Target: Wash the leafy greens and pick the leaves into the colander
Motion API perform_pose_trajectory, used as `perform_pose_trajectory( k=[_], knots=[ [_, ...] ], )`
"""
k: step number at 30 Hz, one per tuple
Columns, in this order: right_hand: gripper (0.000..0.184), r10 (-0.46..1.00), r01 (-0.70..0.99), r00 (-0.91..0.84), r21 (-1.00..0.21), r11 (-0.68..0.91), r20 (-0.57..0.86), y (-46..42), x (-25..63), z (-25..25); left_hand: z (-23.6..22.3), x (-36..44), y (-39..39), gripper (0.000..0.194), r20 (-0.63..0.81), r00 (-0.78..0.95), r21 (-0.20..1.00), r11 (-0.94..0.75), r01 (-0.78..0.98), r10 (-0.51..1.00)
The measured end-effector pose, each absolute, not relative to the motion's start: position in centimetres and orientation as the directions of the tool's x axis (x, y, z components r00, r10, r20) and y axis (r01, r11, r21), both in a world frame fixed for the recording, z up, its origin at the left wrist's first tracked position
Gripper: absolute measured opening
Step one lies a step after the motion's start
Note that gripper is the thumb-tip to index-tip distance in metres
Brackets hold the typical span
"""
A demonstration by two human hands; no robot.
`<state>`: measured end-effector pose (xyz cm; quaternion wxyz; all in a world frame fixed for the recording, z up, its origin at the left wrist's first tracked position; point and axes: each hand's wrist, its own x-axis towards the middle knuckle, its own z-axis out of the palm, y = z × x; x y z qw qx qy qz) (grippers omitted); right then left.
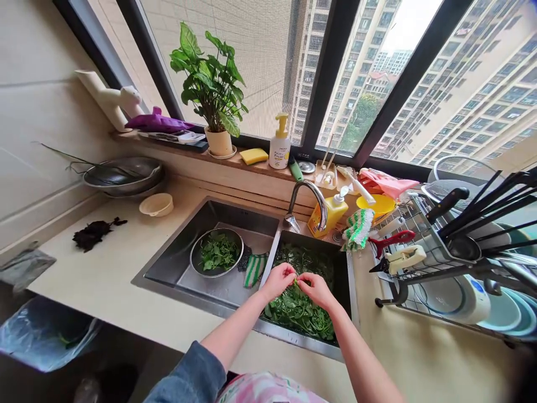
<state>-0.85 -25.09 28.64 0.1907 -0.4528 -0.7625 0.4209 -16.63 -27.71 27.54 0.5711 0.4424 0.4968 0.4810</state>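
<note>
Over the right sink basin, my left hand and my right hand meet with fingertips pinched close together. Between them is a small piece of leafy green, mostly hidden by the fingers. Below, the basin holds a mass of leafy greens lying in water. In the left basin stands a round metal bowl with more picked leaves in it. A green-and-white striped cloth lies beside that bowl.
A chrome faucet arches behind the right basin, next to a yellow soap bottle. The dish rack with knives and bowls stands on the right. Dark scraps and a cream bowl sit left. A lined bin is below the counter's edge.
</note>
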Motion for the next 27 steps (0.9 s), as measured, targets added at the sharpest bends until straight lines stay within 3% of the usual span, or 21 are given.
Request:
perform_pose_trajectory(
  k=[5, 9, 13, 16, 18, 21, 24, 27],
  knots=[
    [0.020, 0.880, 0.588, -0.474, -0.730, 0.349, 0.039, -25.9, -1.5, 28.7, 27.9, -16.7, -28.2, 0.011, -0.030, 0.060, 0.998, 0.027, 0.057, 0.998],
    [0.020, 0.946, 0.569, -0.319, -0.787, 0.238, 0.056, -26.0, -2.0, 27.3, 27.9, -16.5, -28.4, 0.008, -0.079, -0.020, 0.992, 0.080, 0.097, 0.997],
    [0.023, 0.992, 0.321, -0.085, -0.945, -0.059, -0.090, -25.0, -1.2, 25.3, 27.1, -16.5, -28.6, 0.009, -0.124, -0.087, 0.992, 0.126, 0.028, 0.989],
    [0.031, 0.968, 0.057, -0.098, -0.972, -0.227, -0.232, -24.2, -0.1, 24.6, 26.7, -16.8, -28.6, 0.016, -0.276, -0.139, 0.957, 0.258, -0.135, 0.951],
    [0.035, 0.957, -0.008, -0.121, -0.964, -0.267, -0.264, -23.9, 0.3, 24.8, 26.7, -17.0, -28.6, 0.024, -0.387, -0.140, 0.908, 0.350, -0.232, 0.911],
    [0.034, 0.970, 0.075, -0.169, -0.984, -0.163, -0.174, -24.0, 0.2, 25.9, 26.8, -17.1, -28.5, 0.033, -0.461, -0.106, 0.860, 0.414, -0.300, 0.881],
    [0.030, 0.920, 0.208, -0.386, -0.978, 0.013, -0.069, -24.4, -0.7, 27.0, 26.8, -17.0, -28.4, 0.036, -0.474, -0.057, 0.845, 0.436, -0.310, 0.879],
    [0.026, 0.848, 0.300, -0.525, -0.948, 0.105, -0.072, -25.0, -1.4, 27.5, 26.8, -16.8, -28.5, 0.035, -0.463, -0.032, 0.853, 0.435, -0.289, 0.886]
  ],
)
